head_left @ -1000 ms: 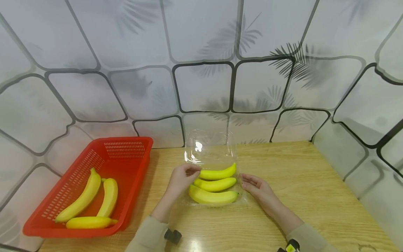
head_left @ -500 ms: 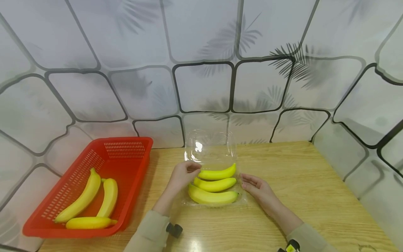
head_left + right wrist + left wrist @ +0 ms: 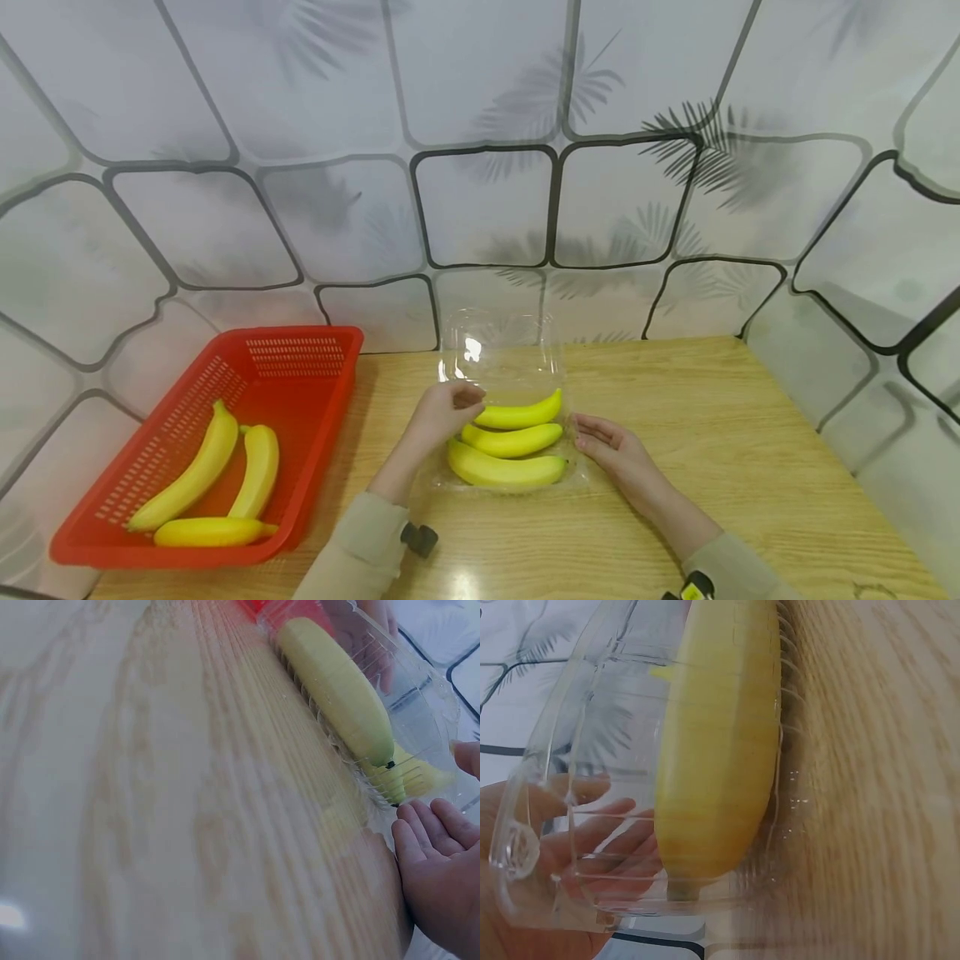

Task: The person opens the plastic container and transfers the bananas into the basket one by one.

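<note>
A clear plastic clamshell container [image 3: 579, 481] lies on the table with its lid [image 3: 510, 354] raised toward the wall. Three bananas sit in it side by side: a far banana [image 3: 528, 413], a middle banana [image 3: 516, 441] and a near banana [image 3: 507, 468]. My left hand [image 3: 442, 412] is over the container's left side, its loosely bent fingers by the far banana's left end, which they partly hide. Through the clear wall, the left wrist view shows those fingers [image 3: 604, 859] spread. At the right side, my right hand [image 3: 617, 454] touches or nearly touches the container with relaxed fingers.
A red plastic basket [image 3: 321, 467] stands on the left of the wooden table [image 3: 720, 467]. Inside lie a large banana [image 3: 191, 475], a shorter banana [image 3: 257, 471] and a third banana [image 3: 210, 532]. A patterned wall [image 3: 480, 208] rises behind the table.
My left hand has shifted slightly right and up along the far banana's left end. The right hand and the three bananas in the container look nearly unmoved.
</note>
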